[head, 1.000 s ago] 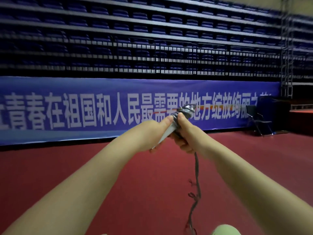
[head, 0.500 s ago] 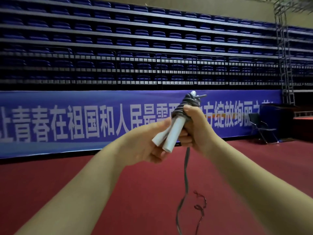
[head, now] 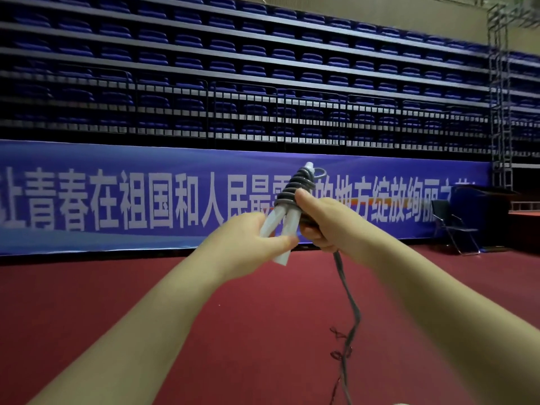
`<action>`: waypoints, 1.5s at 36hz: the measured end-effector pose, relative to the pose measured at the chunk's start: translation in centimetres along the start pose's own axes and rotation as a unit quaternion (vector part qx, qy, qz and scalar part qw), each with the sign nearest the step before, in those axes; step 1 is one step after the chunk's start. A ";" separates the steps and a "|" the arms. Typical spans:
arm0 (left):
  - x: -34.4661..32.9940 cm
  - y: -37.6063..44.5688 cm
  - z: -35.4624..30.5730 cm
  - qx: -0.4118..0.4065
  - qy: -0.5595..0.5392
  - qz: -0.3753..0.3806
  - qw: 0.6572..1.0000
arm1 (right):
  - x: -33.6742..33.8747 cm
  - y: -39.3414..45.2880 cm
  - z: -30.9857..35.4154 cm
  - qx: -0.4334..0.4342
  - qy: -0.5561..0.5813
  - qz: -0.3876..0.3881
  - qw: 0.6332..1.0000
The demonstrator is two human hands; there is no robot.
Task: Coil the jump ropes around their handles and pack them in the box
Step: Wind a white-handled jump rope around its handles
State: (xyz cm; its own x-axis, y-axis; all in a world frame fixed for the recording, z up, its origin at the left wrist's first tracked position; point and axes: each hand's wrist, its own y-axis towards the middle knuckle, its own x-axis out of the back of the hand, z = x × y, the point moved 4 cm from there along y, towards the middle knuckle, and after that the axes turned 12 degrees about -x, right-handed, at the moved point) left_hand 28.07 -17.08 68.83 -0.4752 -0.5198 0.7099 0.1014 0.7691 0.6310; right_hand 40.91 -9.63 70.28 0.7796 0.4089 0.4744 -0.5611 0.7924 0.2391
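The left hand [head: 248, 238] is gripping the two white handles [head: 279, 226] together as a core, while the right hand [head: 324, 220], at three o'clock of them, is pinching the grey rope [head: 295, 188] coils, keeping them taut.

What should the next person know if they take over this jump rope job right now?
Left hand: grips the lower ends of the two white handles.
Right hand: holds the grey rope at the coil, thumb pressing the wraps.
Done: several turns wound round the handles' upper part.
Left: a long loose tail hangs to the red floor; wind it on, secure it, pack it. No box in view.
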 end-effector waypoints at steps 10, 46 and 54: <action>-3.4 -2.2 -1.5 0.045 -0.661 0.226 0.714 | -0.6 -0.4 -0.1 0.034 0.163 0.033 0.985; -2.7 -3.3 -0.2 0.125 -0.259 -0.043 0.957 | -3.0 -1.5 -2.5 0.014 -0.009 -0.068 0.998; -1.8 -3.1 -1.8 0.050 0.070 0.032 0.996 | -3.0 -0.5 -2.5 -0.056 0.117 0.004 0.992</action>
State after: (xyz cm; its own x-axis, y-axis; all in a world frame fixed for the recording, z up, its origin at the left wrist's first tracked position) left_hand 30.21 -19.22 66.21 -0.3433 -0.5102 0.7886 0.0365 0.8317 0.5540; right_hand 39.54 -10.11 66.58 0.8259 0.4988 0.2629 -0.5432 0.8289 0.1336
